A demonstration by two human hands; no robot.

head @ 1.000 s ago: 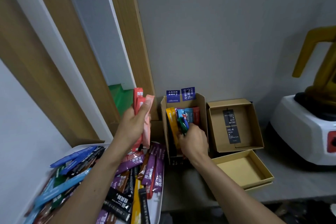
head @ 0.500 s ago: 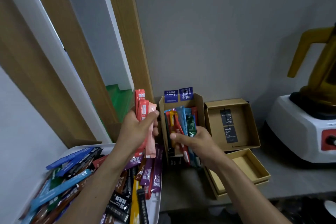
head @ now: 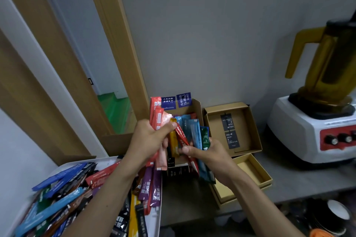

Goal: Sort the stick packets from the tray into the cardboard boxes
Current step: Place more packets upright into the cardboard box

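My left hand (head: 149, 140) grips red and pink packets (head: 158, 119); my right hand (head: 207, 153) holds a fan of mixed packets (head: 194, 132) before the tall box (head: 196, 109), beside the tray (head: 157, 217).

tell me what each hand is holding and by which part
Left hand grips red and pink stick packets around their middle. Right hand holds a fan of blue, green, red and yellow packets, also near mid-length.

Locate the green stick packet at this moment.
Head view, just right of centre: the green stick packet is the rightmost of the packets fanned in the right hand, just left of the open flat box.
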